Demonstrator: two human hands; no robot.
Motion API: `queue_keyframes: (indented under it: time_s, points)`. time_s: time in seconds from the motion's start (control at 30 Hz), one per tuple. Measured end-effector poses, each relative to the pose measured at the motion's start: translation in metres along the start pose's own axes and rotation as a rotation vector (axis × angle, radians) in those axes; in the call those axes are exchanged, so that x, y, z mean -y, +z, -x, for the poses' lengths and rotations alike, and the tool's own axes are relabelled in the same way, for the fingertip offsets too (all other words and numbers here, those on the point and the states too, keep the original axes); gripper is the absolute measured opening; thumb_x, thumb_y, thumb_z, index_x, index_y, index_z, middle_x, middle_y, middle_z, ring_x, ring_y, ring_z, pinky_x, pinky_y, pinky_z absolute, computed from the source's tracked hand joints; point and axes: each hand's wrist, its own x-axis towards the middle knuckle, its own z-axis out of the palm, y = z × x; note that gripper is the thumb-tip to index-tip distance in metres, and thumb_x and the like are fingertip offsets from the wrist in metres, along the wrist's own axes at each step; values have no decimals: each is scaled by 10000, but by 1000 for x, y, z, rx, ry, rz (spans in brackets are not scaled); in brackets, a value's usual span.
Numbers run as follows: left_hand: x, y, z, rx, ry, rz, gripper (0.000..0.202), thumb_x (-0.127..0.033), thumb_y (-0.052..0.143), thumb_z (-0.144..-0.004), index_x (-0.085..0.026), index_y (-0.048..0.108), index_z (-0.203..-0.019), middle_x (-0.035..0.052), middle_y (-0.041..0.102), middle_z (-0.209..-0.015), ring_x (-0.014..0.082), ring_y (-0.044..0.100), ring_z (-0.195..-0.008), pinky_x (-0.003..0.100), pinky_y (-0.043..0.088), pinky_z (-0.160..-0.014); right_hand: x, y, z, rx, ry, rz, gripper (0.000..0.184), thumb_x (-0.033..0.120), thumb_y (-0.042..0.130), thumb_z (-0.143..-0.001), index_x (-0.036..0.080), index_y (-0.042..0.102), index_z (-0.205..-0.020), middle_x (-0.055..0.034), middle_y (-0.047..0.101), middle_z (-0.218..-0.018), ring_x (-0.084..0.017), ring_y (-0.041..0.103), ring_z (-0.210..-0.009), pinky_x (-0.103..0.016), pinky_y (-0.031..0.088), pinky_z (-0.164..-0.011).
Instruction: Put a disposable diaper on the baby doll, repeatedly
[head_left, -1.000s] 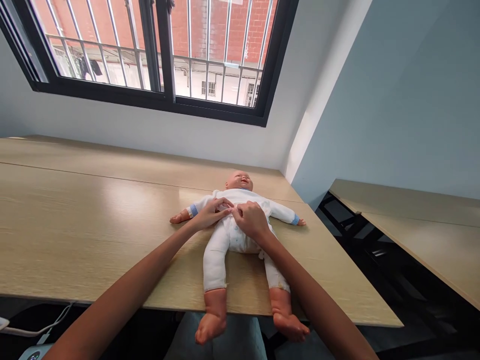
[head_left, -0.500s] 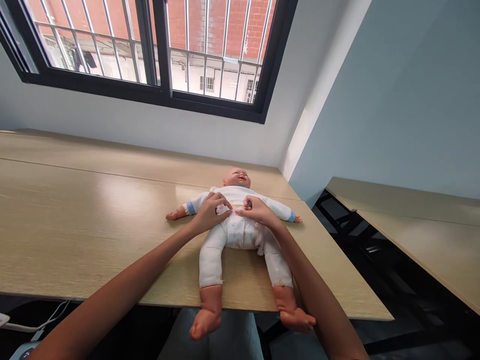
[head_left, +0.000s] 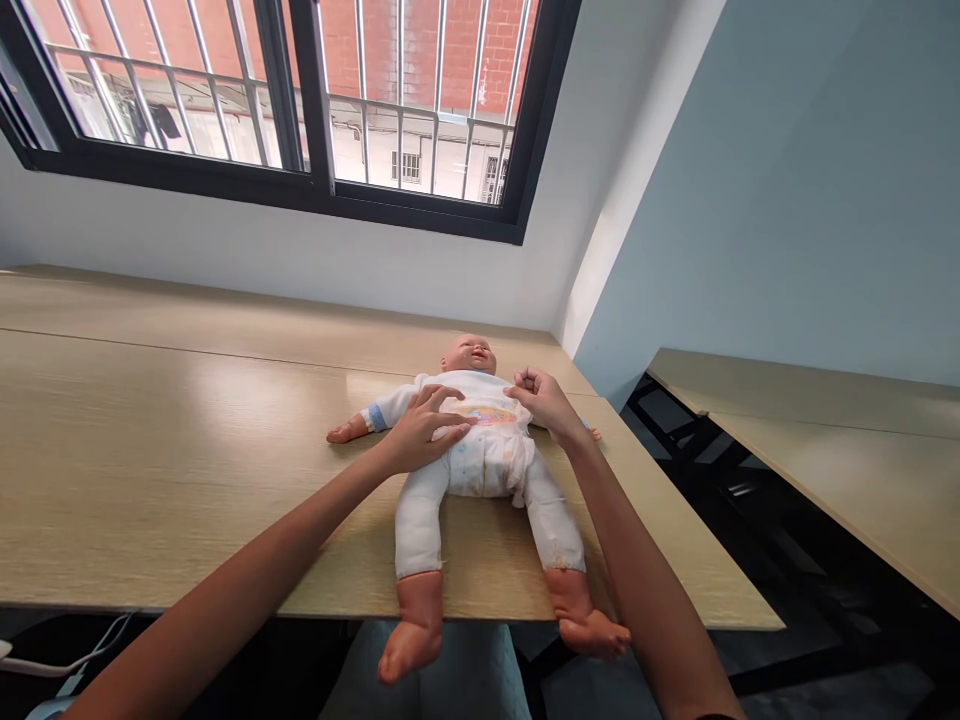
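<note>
Fingers spread apart, the left hand (head_left: 424, 432) lies on the white bodysuit (head_left: 480, 393) of a baby doll (head_left: 469, 470), which rests on its back on a pale wood table (head_left: 150, 480), feet past the edge. The right hand (head_left: 551, 405) has its fingers curled together at the bodysuit's shoulder; whether they grip the cloth cannot be told.

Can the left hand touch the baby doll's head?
Probably yes: the left hand already rests on the doll's white suit, close below the head, and nothing seems to stand between them.
</note>
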Motion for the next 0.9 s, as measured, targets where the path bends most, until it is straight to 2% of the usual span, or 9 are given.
queue_keyframes:
  time_s: [0.17, 0.3, 0.37, 0.47, 0.53, 0.73, 0.9]
  points:
    - [-11, -5, -1, -3, 98, -9, 337, -354, 453, -1010, -241, 770, -1003, 52, 716, -1151, 292, 496, -1254, 487, 379, -1009, -15, -10, 2, -81, 24, 18, 402, 499, 737, -634, 212, 477, -741, 50, 444, -622, -115, 362, -582, -259, 271, -546]
    - [-13, -3, -1, 25, 97, 33, 320, -344, 463, -1004, -223, 754, -941, 38, 754, -1065, 282, 570, -1202, 466, 403, -978, -22, -20, 10, -106, 35, 44, 470, 578, 759, -616, 216, 488, -744, 35, 468, -643, -126, 379, -597, -265, 299, -558]
    - [-12, -1, -1, 16, 96, 58, 316, -356, 462, -1002, -218, 744, -969, 47, 751, -1076, 269, 594, -1171, 453, 420, -970, -21, -25, 17, -17, 8, 59, 473, 591, 768, -642, 205, 532, -783, 42, 453, -652, -118, 364, -596, -262, 293, -562]
    - [-10, 2, 0, -15, 102, 83, 317, -377, 467, -996, -202, 712, -1096, 77, 727, -1159, 265, 596, -1176, 451, 430, -991, -16, -28, 27, 225, -21, 94, 459, 565, 776, -695, 185, 630, -908, 58, 398, -644, -109, 342, -593, -257, 268, -560]
    - [-8, 2, 0, -8, 107, 92, 332, -385, 466, -995, -198, 694, -1148, 88, 709, -1208, 270, 583, -1203, 452, 430, -1011, -15, -25, 32, 315, -19, 138, 460, 546, 787, -698, 175, 670, -944, 53, 403, -646, -111, 355, -603, -259, 264, -561]
    - [-2, 4, 0, 46, 118, 109, 311, -378, 494, -987, -215, 715, -1133, 91, 710, -1195, 262, 601, -1183, 440, 443, -1026, -18, -6, 38, 267, -35, 195, 459, 573, 759, -702, 152, 699, -876, 21, 450, -653, -129, 371, -626, -285, 275, -565]
    - [5, 11, 1, -58, 112, 184, 312, -384, 502, -985, -220, 721, -1134, 90, 735, -1158, 258, 617, -1168, 452, 464, -1026, -23, -1, 36, 149, -55, 126, 468, 547, 812, -640, 177, 644, -871, 41, 455, -642, -119, 383, -599, -264, 308, -553]
